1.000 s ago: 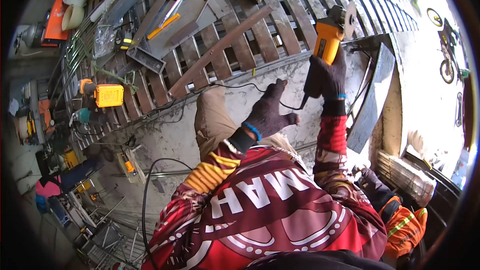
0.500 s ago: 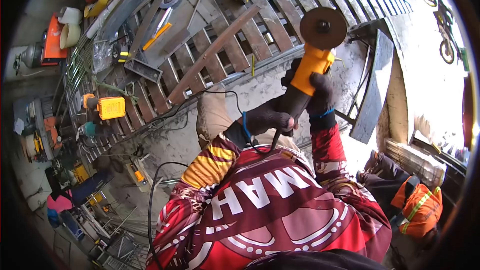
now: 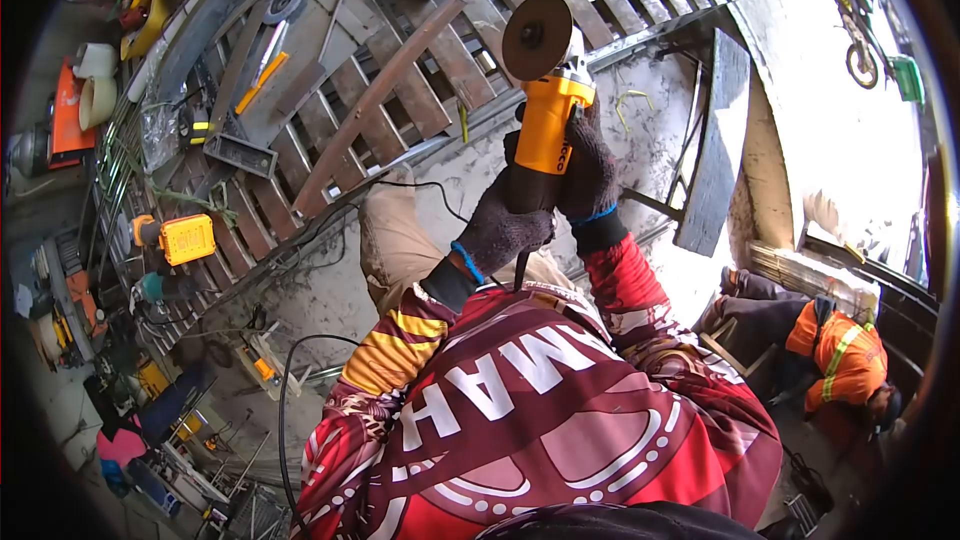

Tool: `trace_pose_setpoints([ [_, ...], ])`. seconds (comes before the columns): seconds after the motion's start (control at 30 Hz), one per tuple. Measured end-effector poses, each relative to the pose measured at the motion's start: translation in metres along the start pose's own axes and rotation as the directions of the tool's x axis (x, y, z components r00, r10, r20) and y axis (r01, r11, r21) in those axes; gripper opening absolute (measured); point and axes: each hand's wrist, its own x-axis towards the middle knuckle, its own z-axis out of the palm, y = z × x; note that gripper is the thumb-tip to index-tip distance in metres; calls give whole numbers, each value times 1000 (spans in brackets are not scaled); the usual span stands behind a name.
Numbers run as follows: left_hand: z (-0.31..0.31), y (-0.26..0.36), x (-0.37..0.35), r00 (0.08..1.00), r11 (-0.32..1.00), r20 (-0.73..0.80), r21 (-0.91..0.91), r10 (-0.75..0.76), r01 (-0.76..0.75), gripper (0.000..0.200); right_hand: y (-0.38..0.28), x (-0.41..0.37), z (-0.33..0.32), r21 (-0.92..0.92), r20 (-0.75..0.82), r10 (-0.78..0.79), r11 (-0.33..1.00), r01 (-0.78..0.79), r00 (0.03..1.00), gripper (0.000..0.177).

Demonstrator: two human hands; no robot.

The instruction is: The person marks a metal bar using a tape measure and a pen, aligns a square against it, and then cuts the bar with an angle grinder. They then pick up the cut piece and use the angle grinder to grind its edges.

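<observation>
Angle grinder (image 3: 546, 125) held up before the chest, cutting disc (image 3: 532, 37) seen against slatted metal bench (image 3: 420, 105). Left hand (image 3: 504, 230) curled round the dark rear body; right hand (image 3: 592, 168) wrapped about the yellow housing, fingers partly hidden. Good handling: firm two-handed grip, fingertips well behind the disc, power cord (image 3: 520, 270) trailing clear. Containers: cream tub (image 3: 98, 102) and clear plastic bag (image 3: 160, 138), both far left; contents cannot be told.

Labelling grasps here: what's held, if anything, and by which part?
An angle grinder, in both gloved hands: left hand at the dark rear handle, right hand around the yellow body.
</observation>
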Motion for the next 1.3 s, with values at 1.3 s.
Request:
trace_pose_setpoints([
  [1.3,-194,125,47,778,-504,161,835,608,221,31,-33,-55,-74,-502,-256,58,845,-184,965,60],
])
